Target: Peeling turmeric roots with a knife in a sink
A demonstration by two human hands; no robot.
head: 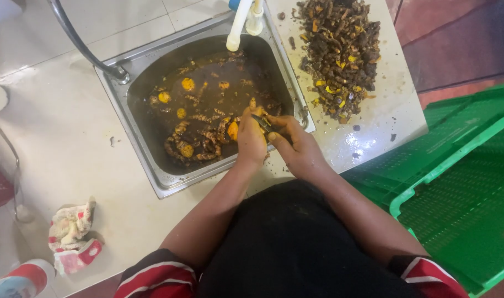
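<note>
over muddy sink (pixel 153 165), left hand (pixel 251 140) grips orange root (pixel 232 130), right hand (pixel 296 144) clasps dark knife (pixel 263 123)

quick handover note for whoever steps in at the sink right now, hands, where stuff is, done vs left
Left hand: holds an orange turmeric piece over the sink's near edge.
Right hand: grips a small dark knife, blade against that piece.
Sink: murky brown water with many unpeeled roots and a few orange peeled ones.
Done: a big heap of dark peelings on the counter right of the sink.
Left: the roots in the water.
Green crates stand to the right; a rag lies to the left.
</note>
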